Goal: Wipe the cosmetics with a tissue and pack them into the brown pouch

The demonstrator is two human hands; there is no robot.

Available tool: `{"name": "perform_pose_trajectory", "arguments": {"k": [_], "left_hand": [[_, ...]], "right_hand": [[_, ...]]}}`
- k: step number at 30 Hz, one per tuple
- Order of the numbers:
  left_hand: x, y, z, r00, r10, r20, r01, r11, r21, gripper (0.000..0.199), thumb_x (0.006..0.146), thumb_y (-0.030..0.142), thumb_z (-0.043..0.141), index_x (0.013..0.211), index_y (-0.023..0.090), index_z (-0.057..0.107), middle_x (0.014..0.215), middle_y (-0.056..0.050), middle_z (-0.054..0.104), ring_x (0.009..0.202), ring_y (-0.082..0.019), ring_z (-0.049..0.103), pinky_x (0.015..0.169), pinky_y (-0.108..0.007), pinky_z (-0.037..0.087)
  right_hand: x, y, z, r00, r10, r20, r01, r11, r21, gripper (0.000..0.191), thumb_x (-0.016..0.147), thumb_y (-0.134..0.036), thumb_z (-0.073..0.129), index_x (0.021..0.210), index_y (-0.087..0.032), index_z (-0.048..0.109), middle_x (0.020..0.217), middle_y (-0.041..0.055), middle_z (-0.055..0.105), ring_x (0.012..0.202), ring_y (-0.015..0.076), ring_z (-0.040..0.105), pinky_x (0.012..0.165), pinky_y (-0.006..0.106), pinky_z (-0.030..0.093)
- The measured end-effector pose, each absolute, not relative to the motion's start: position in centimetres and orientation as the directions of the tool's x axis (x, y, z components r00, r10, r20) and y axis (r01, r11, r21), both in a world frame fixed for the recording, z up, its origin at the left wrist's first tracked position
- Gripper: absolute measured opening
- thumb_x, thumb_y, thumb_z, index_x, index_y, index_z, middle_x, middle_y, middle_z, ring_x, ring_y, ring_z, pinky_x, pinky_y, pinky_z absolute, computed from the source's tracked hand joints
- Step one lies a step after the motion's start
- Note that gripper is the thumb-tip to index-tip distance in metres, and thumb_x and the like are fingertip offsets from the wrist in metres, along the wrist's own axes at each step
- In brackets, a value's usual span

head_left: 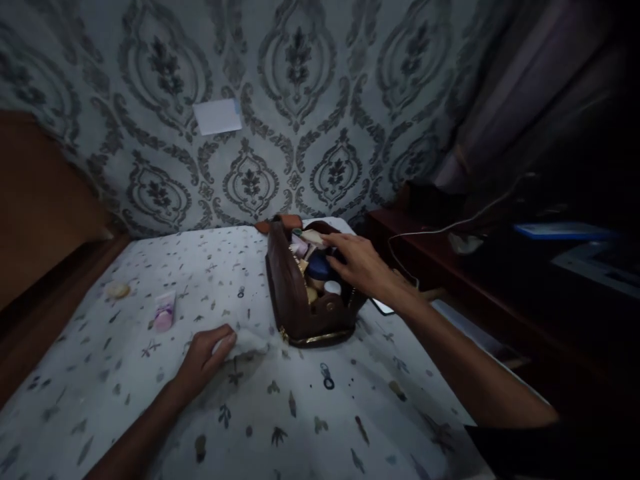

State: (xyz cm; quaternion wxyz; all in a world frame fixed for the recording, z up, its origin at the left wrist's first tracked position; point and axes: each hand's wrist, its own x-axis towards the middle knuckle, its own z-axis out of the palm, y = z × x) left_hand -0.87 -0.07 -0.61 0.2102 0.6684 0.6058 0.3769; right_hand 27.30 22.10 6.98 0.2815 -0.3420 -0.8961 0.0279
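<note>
Head view: brown bag [289,283] gapes below the fingers of our right hand [361,263], grip unclear; our left hand [206,353] curls at whitish fabric [250,342], hold unclear.

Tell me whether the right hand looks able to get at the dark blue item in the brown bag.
Likely yes: the brown bag gapes open, and the dark blue item shows uncovered near the thumb of the right hand.
</note>
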Motion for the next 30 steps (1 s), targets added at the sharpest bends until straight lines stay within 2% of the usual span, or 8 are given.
{"name": "perform_pose_trajectory", "arguments": {"k": [5, 11, 15, 18, 21, 23, 27, 30], "left_hand": [[-1.4, 0.1, -0.2, -0.125, 0.955, 0.267, 0.638, -0.129, 0.759, 0.046, 0.097, 0.054, 0.040, 0.064, 0.022, 0.039, 0.058, 0.005, 0.038, 0.056, -0.012, 0.040, 0.060, -0.025, 0.034], [-3.3, -0.1, 0.8, -0.338, 0.859, 0.386, 0.692, -0.051, 0.720, 0.038, 0.099, 0.049, 0.043, 0.075, 0.021, 0.052, 0.066, 0.002, 0.051, 0.066, -0.015, 0.049, 0.066, -0.026, 0.038], [-6.1, -0.2, 1.5, -0.451, 0.726, 0.520, 0.814, 0.095, 0.574, 0.031, 0.101, 0.043, 0.041, 0.092, 0.020, 0.060, 0.085, -0.004, 0.062, 0.081, -0.019, 0.058, 0.079, -0.029, 0.043], [-8.2, -0.4, 1.2, -0.470, 0.730, 0.497, 0.879, 0.332, 0.343, 0.030, 0.101, 0.034, 0.039, 0.106, 0.017, 0.062, 0.106, -0.012, 0.063, 0.101, -0.026, 0.058, 0.092, -0.036, 0.046], [-9.0, -0.5, 0.5, -0.538, 0.793, 0.286, 0.836, 0.545, 0.064, 0.033, 0.097, 0.029, 0.044, 0.118, 0.011, 0.062, 0.119, -0.023, 0.060, 0.113, -0.036, 0.056, 0.094, -0.046, 0.047], [-9.1, -0.5, 0.0, -0.593, 0.785, 0.179, 0.796, 0.606, -0.017, 0.038, 0.097, 0.028, 0.043, 0.126, 0.010, 0.057, 0.120, -0.026, 0.060, 0.114, -0.039, 0.057, 0.090, -0.048, 0.049], [-9.4, -0.8, -0.4, -0.599, 0.783, 0.171, 0.792, 0.610, -0.015, 0.038, 0.097, 0.023, 0.036, 0.127, 0.012, 0.055, 0.112, -0.024, 0.061, 0.106, -0.038, 0.061, 0.077, -0.042, 0.050], [-10.5, -0.9, -0.1, -0.598, 0.762, 0.248, 0.801, 0.580, 0.149, 0.033, 0.094, 0.028, 0.043, 0.120, 0.014, 0.058, 0.095, -0.014, 0.062, 0.088, -0.030, 0.063, 0.073, -0.037, 0.049]], "right_hand": [[27.7, 22.1, 6.9, -0.564, 0.564, 0.603, 0.529, 0.808, -0.260, 0.040, 0.084, -0.021, 0.060, 0.123, -0.019, 0.070, 0.119, 0.0140, 0.076, 0.107, 0.0296, 0.072, 0.093, 0.047, 0.055], [26.7, 17.1, 7.6, -0.325, 0.517, 0.792, 0.510, 0.801, -0.314, 0.024, 0.092, -0.024, 0.058, 0.109, -0.025, 0.075, 0.110, 0.0131, 0.078, 0.104, 0.0285, 0.074, 0.089, 0.045, 0.058], [24.8, 12.1, 6.7, -0.323, 0.387, 0.864, 0.272, 0.912, -0.307, 0.023, 0.095, -0.014, 0.056, 0.104, -0.026, 0.073, 0.097, 0.0075, 0.078, 0.096, 0.0238, 0.075, 0.085, 0.042, 0.060], [23.0, 9.3, 5.1, -0.426, 0.273, 0.863, 0.016, 0.956, -0.294, 0.031, 0.091, -0.005, 0.056, 0.108, -0.025, 0.071, 0.095, 0.0059, 0.078, 0.096, 0.0213, 0.074, 0.085, 0.039, 0.060], [21.0, 7.5, 3.3, -0.542, 0.320, 0.777, -0.116, 0.887, -0.446, 0.034, 0.093, -0.005, 0.051, 0.107, -0.026, 0.073, 0.096, 0.0072, 0.077, 0.097, 0.0222, 0.072, 0.083, 0.040, 0.061], [19.6, 6.7, 2.1, -0.625, 0.341, 0.702, -0.153, 0.828, -0.539, 0.034, 0.092, -0.007, 0.048, 0.104, -0.026, 0.074, 0.094, 0.0083, 0.077, 0.096, 0.0229, 0.070, 0.084, 0.040, 0.061], [17.1, 5.7, 0.1, -0.738, 0.421, 0.527, -0.087, 0.715, -0.694, 0.032, 0.088, -0.007, 0.050, 0.100, -0.022, 0.076, 0.097, 0.0086, 0.077, 0.099, 0.0220, 0.069, 0.088, 0.037, 0.058], [16.1, 5.0, -1.1, -0.761, 0.532, 0.372, -0.035, 0.538, -0.842, 0.030, 0.085, -0.007, 0.055, 0.100, -0.021, 0.077, 0.097, 0.0063, 0.077, 0.094, 0.0199, 0.069, 0.087, 0.034, 0.056]]}}
